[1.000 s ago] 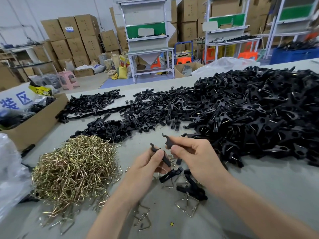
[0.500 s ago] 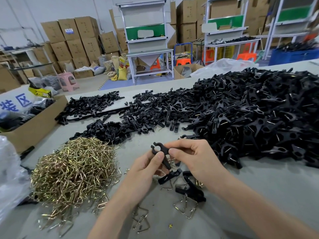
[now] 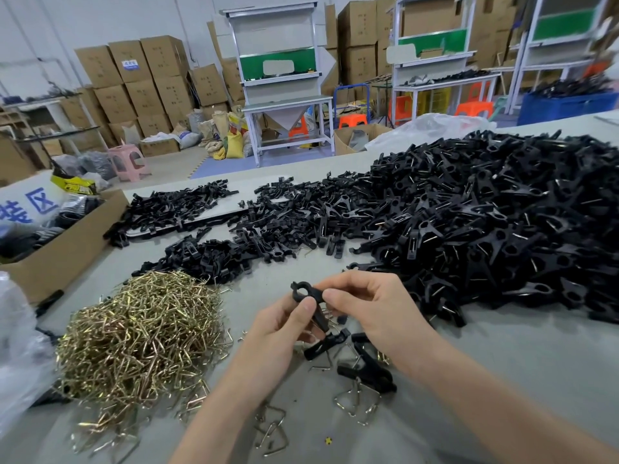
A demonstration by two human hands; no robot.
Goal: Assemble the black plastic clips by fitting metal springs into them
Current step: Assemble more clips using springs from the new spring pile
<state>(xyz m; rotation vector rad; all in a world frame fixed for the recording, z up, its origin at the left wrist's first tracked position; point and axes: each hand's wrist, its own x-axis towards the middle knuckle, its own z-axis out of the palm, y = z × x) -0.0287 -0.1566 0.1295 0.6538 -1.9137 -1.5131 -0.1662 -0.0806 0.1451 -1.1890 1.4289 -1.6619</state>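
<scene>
Clip between left hand, right hand

A big grey table fills the front. On its left side sits an open brown box, with a white sign with blue writing next to it. A see-through plastic bag lies at the left edge, and another plastic bag lies at the far side of the table. Behind, on the floor, stand 3 white workbenches with green panels. Tall stacks of cardboard boxes line the wall. A pink stool stands on the left. Sacks and 1 yellow bag lean together near a blue mat. Orange stools and a blue bin are on the right.
</scene>
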